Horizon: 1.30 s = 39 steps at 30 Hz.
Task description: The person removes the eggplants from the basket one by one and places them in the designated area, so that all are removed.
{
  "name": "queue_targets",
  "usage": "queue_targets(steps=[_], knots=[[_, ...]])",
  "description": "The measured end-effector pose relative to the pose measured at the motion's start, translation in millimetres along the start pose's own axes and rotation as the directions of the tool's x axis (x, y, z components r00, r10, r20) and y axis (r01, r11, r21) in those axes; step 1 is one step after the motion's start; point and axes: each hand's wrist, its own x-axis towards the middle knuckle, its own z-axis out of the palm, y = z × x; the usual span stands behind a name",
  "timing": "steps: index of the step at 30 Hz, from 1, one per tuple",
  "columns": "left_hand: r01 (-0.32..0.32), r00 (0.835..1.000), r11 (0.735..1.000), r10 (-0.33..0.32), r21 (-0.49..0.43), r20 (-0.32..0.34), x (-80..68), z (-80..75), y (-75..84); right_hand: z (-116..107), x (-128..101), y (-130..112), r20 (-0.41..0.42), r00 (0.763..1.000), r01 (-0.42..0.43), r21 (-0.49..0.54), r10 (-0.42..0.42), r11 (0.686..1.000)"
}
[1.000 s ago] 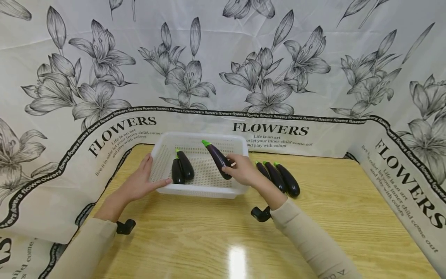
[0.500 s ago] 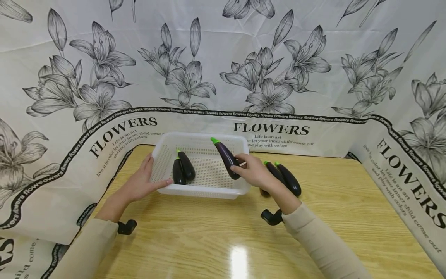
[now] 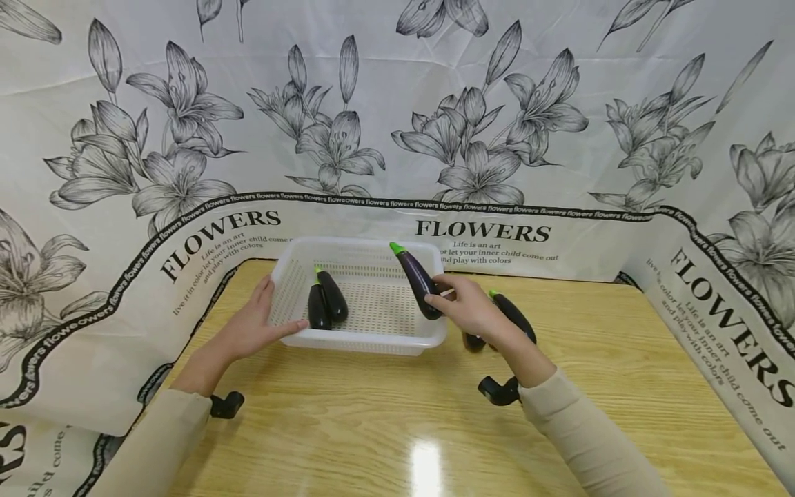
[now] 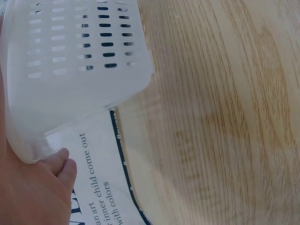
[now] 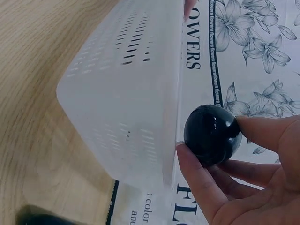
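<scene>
A white perforated basket [image 3: 428,338] sits at the back of the wooden table, with two dark purple eggplants [image 3: 326,305] lying in its left part. My right hand [image 3: 467,308] grips a third eggplant [image 3: 417,278] by its rounded end, green stem pointing up and away, above the basket's right edge. In the right wrist view its round end [image 5: 212,134] sits between my fingers beside the basket wall [image 5: 126,117]. My left hand [image 3: 254,323] rests on the basket's left front corner [image 4: 56,103], fingers straight. More eggplants [image 3: 514,316] lie on the table behind my right hand.
A flower-printed cloth [image 3: 397,124] with "FLOWERS" lettering walls in the table at the back and both sides. The glossy wooden tabletop [image 3: 397,428] stretches toward me in front of the basket. Black wrist mounts [image 3: 497,391] show at both sleeves.
My right hand has carried the eggplant rightward, from over the basket's middle to its right edge, and now covers more of the eggplants on the table. The left hand has stayed put.
</scene>
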Motion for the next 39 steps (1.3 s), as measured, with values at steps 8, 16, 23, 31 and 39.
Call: queue_targets(steps=[8, 16, 23, 31, 39], knots=[[0.003, 1.0, 1.0, -0.003, -0.006, -0.001, -1.7, -0.8, 0.4, -14.0, -8.7, 13.5, -0.023, 1.0, 0.017, -0.034, -0.018, 0.999], [0.0, 1.0, 1.0, 0.0, 0.003, -0.003, -0.1, 1.3, -1.4, -23.0, -18.2, 42.5, -0.045, 0.998, 0.046, -0.099, -0.051, 0.994], [0.002, 1.0, 1.0, -0.002, 0.012, 0.001, -0.5, 1.4, -0.8, -34.1, -34.0, 64.8, -0.045, 0.998, -0.04, -0.13, 0.035, 0.991], [0.003, 1.0, 1.0, -0.003, -0.003, -0.005, -1.5, 0.2, 1.3, -57.8, -53.5, 80.9, -0.064, 0.995, -0.089, -0.112, 0.082, 0.99], [0.01, 1.0, 1.0, -0.01, 0.0, 0.006, -1.1, -0.1, 1.2, -77.9, -70.1, 101.2, -0.1, 0.987, -0.142, -0.143, 0.129, 0.979]])
